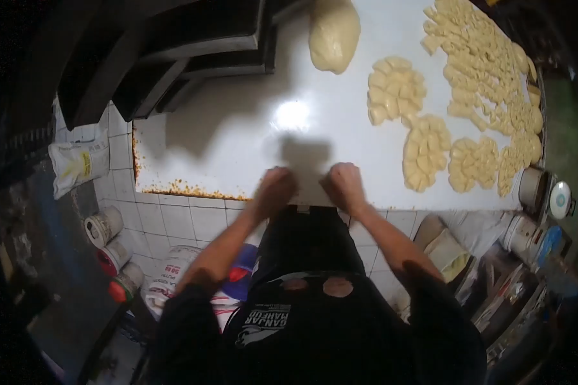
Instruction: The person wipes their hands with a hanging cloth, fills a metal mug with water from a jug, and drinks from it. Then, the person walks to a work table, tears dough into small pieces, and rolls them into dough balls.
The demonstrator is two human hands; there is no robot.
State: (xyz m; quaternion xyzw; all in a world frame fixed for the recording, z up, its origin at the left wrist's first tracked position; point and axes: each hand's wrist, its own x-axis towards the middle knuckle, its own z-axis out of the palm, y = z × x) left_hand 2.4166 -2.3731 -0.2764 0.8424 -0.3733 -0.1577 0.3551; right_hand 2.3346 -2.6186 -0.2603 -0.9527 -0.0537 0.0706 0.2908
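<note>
My left hand (277,185) is curled closed at the near edge of the white tabletop (225,154), slightly blurred. Across a short gap, my right hand (344,185) is also closed at that edge. Whatever either fist may hold is hidden. Ahead of them lies a large smooth lump of dough (334,38). To the right, a mound of cut dough pieces (397,90) sits above a second cut mound (425,154). Farther right are another cut mound (473,163) and a wide spread of small dough pieces (478,77).
Dark metal trays or tins (199,48) stand at the table's upper left. A white printed bag (80,163) lies left of the table. Below the near edge are a white bucket (173,273) and several tubs. Containers (530,186) stand by the right corner.
</note>
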